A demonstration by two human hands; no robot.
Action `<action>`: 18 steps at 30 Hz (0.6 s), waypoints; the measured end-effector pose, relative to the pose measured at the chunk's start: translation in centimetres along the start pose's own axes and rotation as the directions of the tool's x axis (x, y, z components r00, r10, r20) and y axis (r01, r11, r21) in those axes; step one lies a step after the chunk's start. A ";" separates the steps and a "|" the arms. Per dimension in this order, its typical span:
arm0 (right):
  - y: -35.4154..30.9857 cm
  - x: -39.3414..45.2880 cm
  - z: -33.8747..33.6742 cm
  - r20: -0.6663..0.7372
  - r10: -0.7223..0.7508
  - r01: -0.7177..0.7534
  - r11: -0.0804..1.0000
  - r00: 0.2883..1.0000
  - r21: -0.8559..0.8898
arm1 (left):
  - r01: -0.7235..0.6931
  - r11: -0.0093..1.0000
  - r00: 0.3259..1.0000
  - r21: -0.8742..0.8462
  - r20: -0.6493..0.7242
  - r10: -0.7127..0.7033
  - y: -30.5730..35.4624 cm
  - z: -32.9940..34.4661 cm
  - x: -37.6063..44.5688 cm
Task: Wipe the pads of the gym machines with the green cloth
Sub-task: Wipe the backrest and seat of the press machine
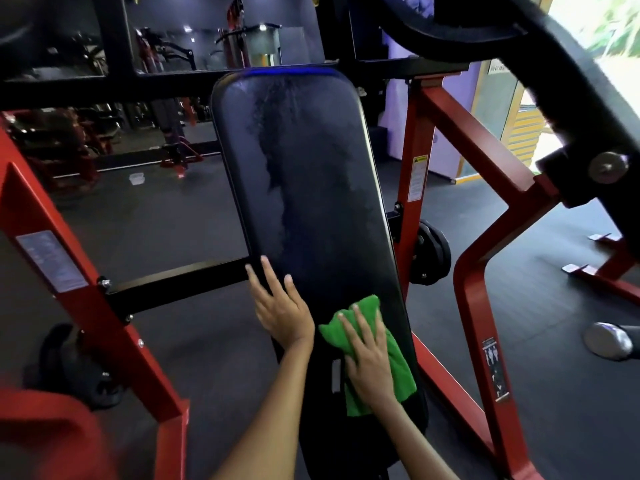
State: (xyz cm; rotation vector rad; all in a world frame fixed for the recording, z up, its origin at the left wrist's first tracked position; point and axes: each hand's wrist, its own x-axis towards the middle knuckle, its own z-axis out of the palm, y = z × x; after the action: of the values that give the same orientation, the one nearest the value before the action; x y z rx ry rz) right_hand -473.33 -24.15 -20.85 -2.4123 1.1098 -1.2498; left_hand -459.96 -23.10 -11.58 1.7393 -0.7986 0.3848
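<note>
While the green cloth [377, 355] lies bunched against the lower part of the long black back pad [311, 188], the right hand [369, 358] lies flat on top of it, fingers straight and together, pointing up the pad, pressing the cloth to the vinyl rather than clutching it. Cloth shows past the fingertips and trails down beside the wrist on the outer side. Just beside it, toward the pad's other edge, the left hand [282, 311] rests open on the pad, fingers spread and straight, its outer fingers reaching over the pad's rim. Both forearms come up from the bottom of the view, nearly parallel. Above the hands the pad carries a pale, streaky patch running up its middle. Outside the left hand a black crossbar [180, 285] meets the red frame [440, 109], which flanks both hands; a weight plate [431, 252] hangs beyond the right hand.
</note>
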 end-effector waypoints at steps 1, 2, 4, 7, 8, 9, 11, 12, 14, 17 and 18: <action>0.5 0.1 -0.3 -0.039 0.101 -0.099 0.994 0.994 0.044 | 0.034 0.999 0.999 0.000 0.012 -0.034 -0.1 -0.1 -1.4; 0.6 0.8 -0.7 -0.076 0.251 -0.241 0.963 0.965 0.122 | 0.068 0.998 0.998 -0.009 0.019 -0.068 -0.2 -0.2 -2.7; 0.3 2.7 -0.9 -0.087 0.460 -0.427 0.868 0.884 0.253 | 0.145 0.988 0.989 -0.058 0.036 -0.143 -1.0 -0.2 -4.8; -1.0 3.1 -0.4 -0.098 0.229 -0.216 0.968 0.969 0.123 | 0.156 0.983 0.985 -0.099 0.087 -0.147 -2.2 -0.6 -6.9; -1.0 2.0 0.1 -0.056 0.075 -0.073 0.997 0.996 0.034 | 0.128 0.987 0.987 -0.100 0.110 -0.117 -2.7 -0.9 -7.4; -0.8 0.7 0.4 -0.002 -0.057 0.057 0.997 0.998 -0.043 | 0.098 0.990 0.987 -0.099 0.138 -0.084 -3.1 -1.3 -7.7; 0.4 -1.5 0.6 0.060 -0.143 0.149 0.984 0.988 -0.101 | 0.074 0.991 0.978 -0.112 0.200 -0.051 -4.1 -2.0 -8.6; 1.0 -1.9 0.4 0.044 -0.092 0.095 0.992 0.995 -0.078 | 0.065 0.989 0.972 -0.133 0.231 -0.033 -4.6 -2.5 -8.9; 1.0 -1.5 0.1 -0.015 0.107 -0.106 0.994 0.994 0.032 | 0.061 0.982 0.960 -0.179 0.280 -0.008 -5.8 -3.6 -9.5; -1.6 0.8 0.6 -0.072 0.203 -0.194 0.975 0.977 0.111 | 0.090 0.976 0.940 -0.199 0.342 -0.017 -7.2 -4.4 -9.9; -2.7 1.0 1.0 -0.066 0.129 -0.124 0.989 0.989 0.078 | 0.091 0.976 0.935 -0.199 0.354 -0.016 -7.5 -4.6 -10.0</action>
State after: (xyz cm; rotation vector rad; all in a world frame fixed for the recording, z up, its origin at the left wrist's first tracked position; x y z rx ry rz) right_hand -470.79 -23.13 -19.54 -2.2224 1.1943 -1.3193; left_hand -461.39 -14.55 -21.74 1.6433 -1.0049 -0.0541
